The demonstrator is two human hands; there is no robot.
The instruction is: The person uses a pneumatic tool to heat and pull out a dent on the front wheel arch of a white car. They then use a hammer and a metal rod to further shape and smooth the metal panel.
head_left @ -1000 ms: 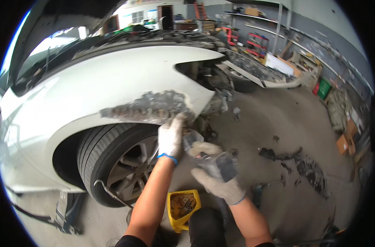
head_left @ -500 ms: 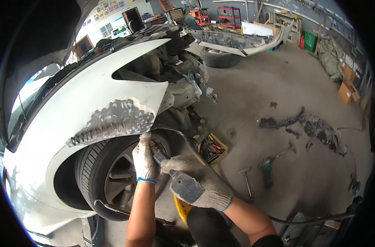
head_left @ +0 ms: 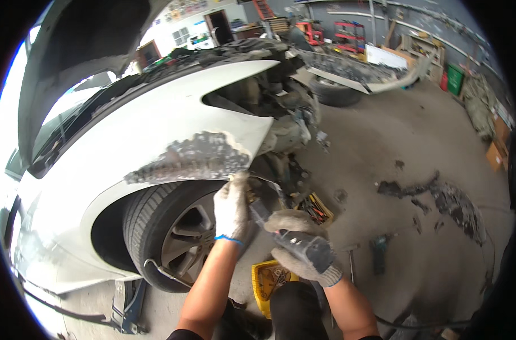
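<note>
A white car fender (head_left: 167, 122) has a patch of bare, grey, scraped metal (head_left: 198, 153) above the wheel arch. My left hand (head_left: 230, 207), in a pale knit glove with a blue cuff, is closed at the fender's lower edge, in front of the tire. Its fingertips are partly hidden, so what they grip is unclear. My right hand (head_left: 300, 241), gloved too, wraps round a dark grey handheld power tool (head_left: 306, 246). The tool's front end points up and left, close beside my left hand. Behind my hands is the wheel (head_left: 184, 238).
A yellow tray (head_left: 259, 286) lies by my knees, and a crate of tools (head_left: 314, 208) sits beyond my right hand. A hammer (head_left: 351, 263), a teal power tool (head_left: 378, 252) and a torn dark part (head_left: 456, 207) lie on the floor. A removed bumper (head_left: 360, 73) stands farther back.
The view has swung left, so the car and my hands appear farther right. My left hand stays at the fender edge. The tool in my right hand has tilted slightly, and more of the yellow tray shows.
</note>
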